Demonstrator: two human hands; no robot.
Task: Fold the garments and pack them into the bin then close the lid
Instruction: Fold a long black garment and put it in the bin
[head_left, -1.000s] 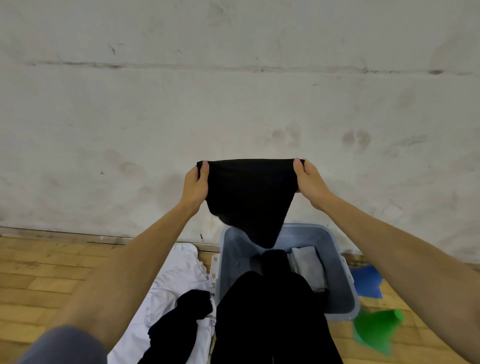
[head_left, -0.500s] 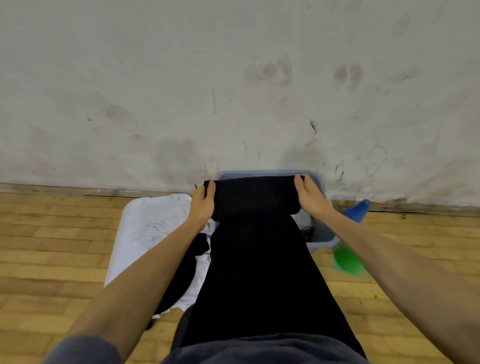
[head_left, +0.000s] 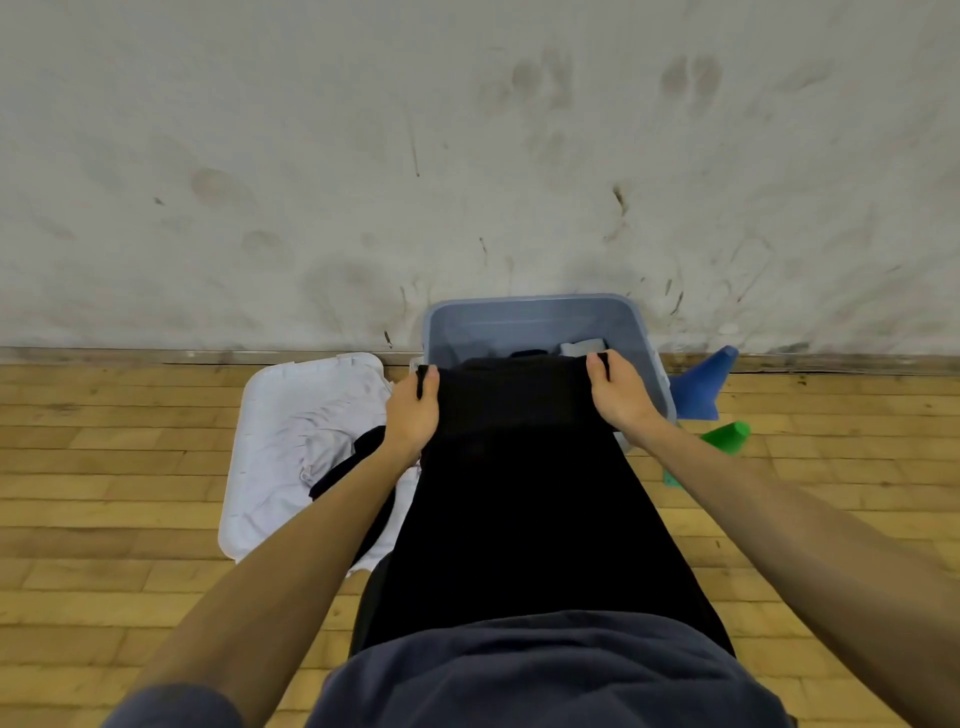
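I hold a black garment (head_left: 511, 405) by its two top corners, just over the near rim of the grey-blue bin (head_left: 530, 317). My left hand (head_left: 410, 410) pinches the left corner and my right hand (head_left: 618, 389) pinches the right corner. The cloth merges with my black trousers below, so its lower edge cannot be made out. Inside the bin lie a folded grey piece (head_left: 584, 347) and something dark. To the left, the white lid (head_left: 280, 415) lies flat on the floor with a white garment (head_left: 322, 441) and a dark garment (head_left: 345, 462) on it.
The bin stands against a scuffed white wall (head_left: 467, 156) on a wooden floor (head_left: 104, 467). A blue cone (head_left: 701, 384) and a green cone (head_left: 724, 436) lie just right of the bin.
Both hands brought the black garment down from chest height in front of the wall to the bin's near rim. My view tilted downward, showing more floor and my lap.
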